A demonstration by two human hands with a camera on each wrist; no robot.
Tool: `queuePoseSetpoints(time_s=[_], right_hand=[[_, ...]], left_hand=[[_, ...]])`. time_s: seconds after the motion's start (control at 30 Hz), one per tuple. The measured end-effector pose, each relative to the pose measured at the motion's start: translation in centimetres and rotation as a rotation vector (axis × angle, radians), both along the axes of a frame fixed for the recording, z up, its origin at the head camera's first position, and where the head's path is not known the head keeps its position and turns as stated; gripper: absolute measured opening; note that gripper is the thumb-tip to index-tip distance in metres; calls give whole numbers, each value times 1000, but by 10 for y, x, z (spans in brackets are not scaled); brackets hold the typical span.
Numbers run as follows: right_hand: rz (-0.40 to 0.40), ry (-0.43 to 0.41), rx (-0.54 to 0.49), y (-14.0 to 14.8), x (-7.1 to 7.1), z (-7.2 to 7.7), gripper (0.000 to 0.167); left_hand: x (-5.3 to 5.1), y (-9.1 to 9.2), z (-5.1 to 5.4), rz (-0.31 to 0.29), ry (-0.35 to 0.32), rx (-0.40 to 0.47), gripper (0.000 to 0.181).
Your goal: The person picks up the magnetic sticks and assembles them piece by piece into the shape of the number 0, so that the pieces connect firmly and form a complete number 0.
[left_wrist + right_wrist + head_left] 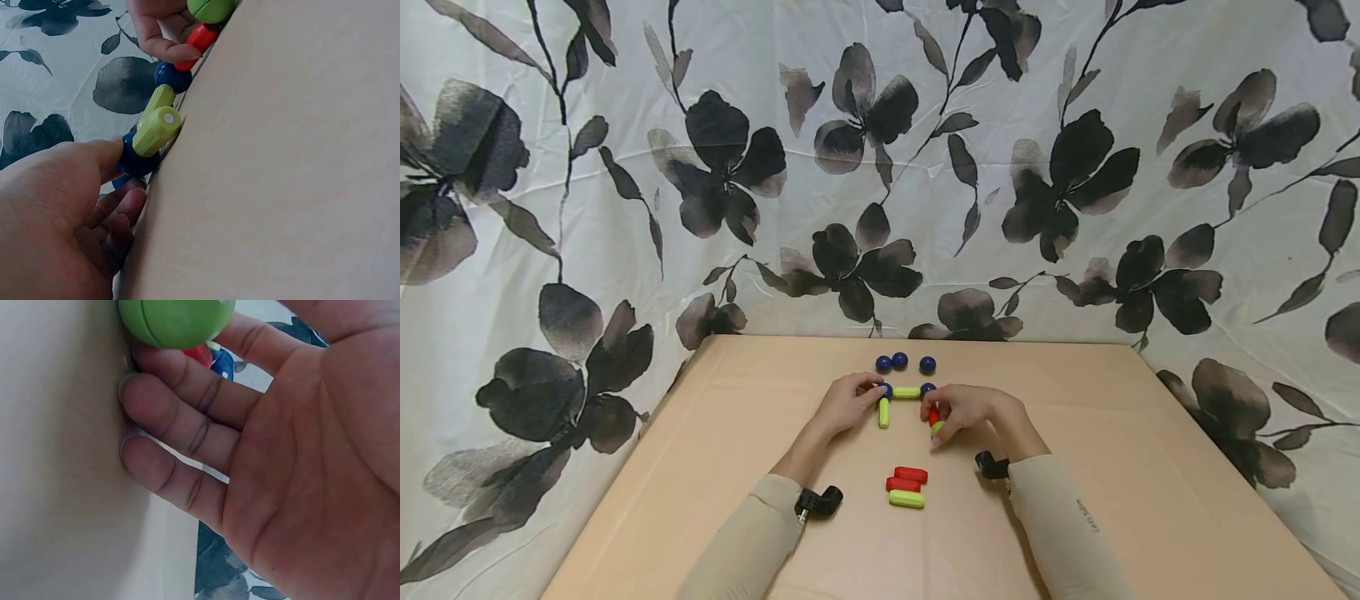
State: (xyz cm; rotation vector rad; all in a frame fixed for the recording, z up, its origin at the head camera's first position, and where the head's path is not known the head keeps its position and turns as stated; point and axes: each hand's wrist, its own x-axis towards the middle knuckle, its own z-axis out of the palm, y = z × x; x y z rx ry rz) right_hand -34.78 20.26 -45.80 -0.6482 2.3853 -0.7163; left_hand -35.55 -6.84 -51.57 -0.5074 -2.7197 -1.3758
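Observation:
My left hand pinches a dark blue ball at the left corner of a linked shape. From that ball, one yellow-green rod points toward me. Another yellow-green rod runs across to a second blue ball. A pale round spot shows on the near rod's end in the left wrist view. At the right corner, my right hand holds a red rod with a green ball at its near end. The red rod's far end meets the second blue ball.
Three loose blue balls lie beyond the shape. Nearer me are two red rods and a yellow-green rod, side by side on the tan tabletop. A flower-patterned cloth hangs behind the table.

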Motion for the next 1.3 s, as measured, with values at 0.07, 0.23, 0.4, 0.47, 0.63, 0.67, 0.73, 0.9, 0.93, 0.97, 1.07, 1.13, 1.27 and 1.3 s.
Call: queuePoseSetpoints(time_s=[0.07,0.23,0.4,0.47,0.63,0.67,0.73,0.9,0.93,0.97,1.07,1.13,1.27,1.3], right_hand=[[-13,6,6,-2,2,0,41],[-36,21,23,-5,5,1,42],[-47,22,22,-7,5,1,42],[-49,22,22,-7,6,1,43],[-48,31,15,-8,6,1,44],[-48,33,13,-8,7,1,43],[-50,40,11,-7,7,1,43],[-53,53,10,-7,8,0,43],[-50,58,9,-6,9,-1,42],[-47,63,8,-6,9,-1,42],[-37,87,-1,-2,8,-1,40],[-38,117,-17,2,6,-1,40],[-129,206,-98,9,1,0,37],[-164,234,-124,10,-1,0,35]], left_hand=[[0,0,0,-1,-1,0,32],[1,0,0,-2,-4,3,31],[0,0,0,5,-12,6,27],[1,0,0,5,-15,7,26],[1,0,1,5,-24,11,26],[2,0,1,4,-23,11,26],[2,0,0,3,-18,12,27],[0,-1,-2,-3,-8,10,28],[0,-1,-2,-3,-10,9,28],[-1,-1,-3,-4,-13,11,29],[-2,-1,-4,-5,-11,9,29],[-2,-1,-4,-7,-3,6,30],[-2,-1,-4,-11,10,0,29],[-3,-1,-4,-10,12,-2,29]])
